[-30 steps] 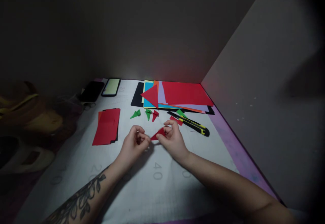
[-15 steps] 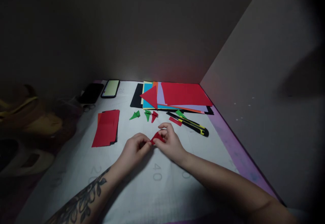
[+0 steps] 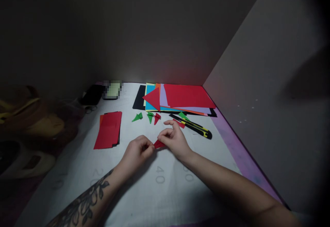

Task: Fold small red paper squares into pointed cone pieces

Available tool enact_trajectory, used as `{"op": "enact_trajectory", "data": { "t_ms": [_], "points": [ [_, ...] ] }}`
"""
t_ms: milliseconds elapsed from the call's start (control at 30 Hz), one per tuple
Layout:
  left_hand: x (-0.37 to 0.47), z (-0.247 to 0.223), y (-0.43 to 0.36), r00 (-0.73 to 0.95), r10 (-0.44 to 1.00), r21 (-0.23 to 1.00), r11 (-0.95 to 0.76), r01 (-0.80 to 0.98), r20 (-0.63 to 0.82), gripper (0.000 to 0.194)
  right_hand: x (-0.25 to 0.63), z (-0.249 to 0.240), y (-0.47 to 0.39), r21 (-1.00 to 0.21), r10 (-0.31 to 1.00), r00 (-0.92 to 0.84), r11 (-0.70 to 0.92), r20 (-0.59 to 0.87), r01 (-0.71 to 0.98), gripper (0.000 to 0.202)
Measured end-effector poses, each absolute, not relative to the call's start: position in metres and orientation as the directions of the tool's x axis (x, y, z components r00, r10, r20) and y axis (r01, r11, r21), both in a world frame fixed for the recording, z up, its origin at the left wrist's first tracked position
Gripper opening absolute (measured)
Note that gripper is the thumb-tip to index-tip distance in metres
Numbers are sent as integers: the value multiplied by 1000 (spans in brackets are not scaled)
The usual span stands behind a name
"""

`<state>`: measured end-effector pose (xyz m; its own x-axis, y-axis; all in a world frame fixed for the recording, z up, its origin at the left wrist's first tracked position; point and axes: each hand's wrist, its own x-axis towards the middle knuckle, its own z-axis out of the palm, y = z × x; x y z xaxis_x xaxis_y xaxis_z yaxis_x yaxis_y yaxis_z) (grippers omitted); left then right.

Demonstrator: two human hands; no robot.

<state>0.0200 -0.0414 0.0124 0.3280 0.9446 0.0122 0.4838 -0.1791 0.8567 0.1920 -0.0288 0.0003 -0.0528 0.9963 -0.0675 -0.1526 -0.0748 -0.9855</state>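
Between my hands is a small folded piece of red paper (image 3: 160,144). My left hand (image 3: 139,149) pinches its left tip with thumb and forefinger. On its right side my right hand (image 3: 176,143) grips the paper between thumb and fingertips, the forefinger raised; part of the paper is hidden behind that hand. Just beyond lie a small folded red paper piece (image 3: 157,118) and two green folded pieces, one (image 3: 150,117) beside it and one (image 3: 137,117) farther left. A black and yellow utility knife (image 3: 197,127) rests to the right, near a red paper strip and a green scrap (image 3: 183,115).
A stack of red cards (image 3: 108,131) lies at left. Coloured sheets (image 3: 189,95) are piled at the back, with a red triangle (image 3: 154,99) on top. A phone (image 3: 113,89) and a dark object (image 3: 92,94) sit at back left. Walls border the back and right.
My right hand has turned and shifted slightly up, its fingers now closing over the red paper from above. Less of the paper shows. My left hand has hardly moved.
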Motion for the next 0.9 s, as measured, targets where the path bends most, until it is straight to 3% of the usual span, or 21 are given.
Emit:
{"op": "enact_trajectory", "data": {
  "t_ms": [167, 233, 300, 400, 500, 667, 900],
  "points": [
    [19, 11, -38, 215, 976, 913, -46, 406, -47, 15, 199, -7, -19, -972, 978, 193, 118, 78, -205, 41],
    [20, 12, -37, 138, 984, 948, 65, 312, -113, 19, 196, -9, -22, -971, 984, 152, 127, 97, -201, 47],
    [21, 14, -38, 89, 986, 964, 115, 238, -139, 22, 189, -10, -29, -981, 998, -36, 48, 56, -187, 52],
    [23, 15, -40, 92, 989, 972, 94, 217, -116, 23, 182, -9, -36, -993, 978, -206, -13, 11, -115, 29],
    [25, 13, -42, 149, 985, 963, 48, 265, -90, 22, 181, -7, -38, -999, 987, -155, 32, 38, -39, 15],
    [28, 7, -44, 245, 968, 952, -26, 306, -52, 21, 184, -2, -37, -999, 996, -86, 41, 39, 21, 16],
    [26, 2, -44, 288, 956, 916, -68, 395, -54, 24, 190, -8, -33, -999, 999, -31, 8, 10, -36, 17]
  ]
}}
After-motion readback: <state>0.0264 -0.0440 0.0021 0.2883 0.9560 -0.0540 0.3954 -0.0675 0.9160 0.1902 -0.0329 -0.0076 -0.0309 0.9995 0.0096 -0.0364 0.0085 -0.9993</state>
